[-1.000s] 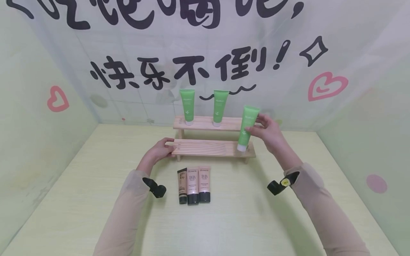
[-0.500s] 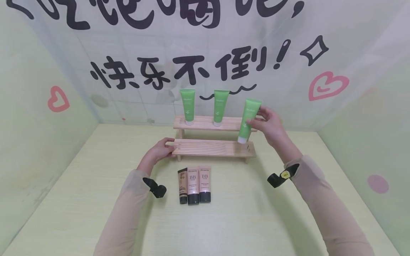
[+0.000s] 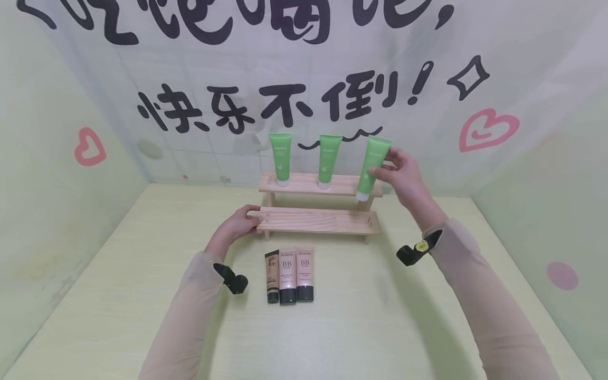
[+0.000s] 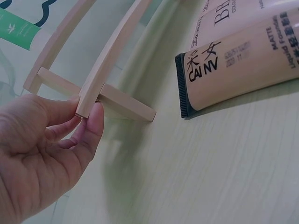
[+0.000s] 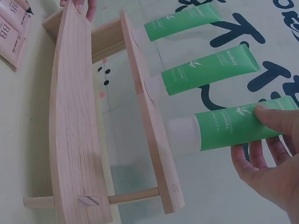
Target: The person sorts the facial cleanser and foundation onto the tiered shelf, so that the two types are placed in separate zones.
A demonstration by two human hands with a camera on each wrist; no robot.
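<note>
The left hand (image 3: 236, 226) pinches the left end of the wooden rack's (image 3: 318, 220) lower shelf between thumb and fingers. Near it on the table (image 3: 119, 295) lie three beige tubes (image 3: 288, 274), side by side. On the far upper shelf stand two green tubes (image 3: 304, 158). At the right end, the right hand (image 3: 404, 177) grips a third green tube (image 3: 372, 164), its white cap at the upper shelf.
</note>
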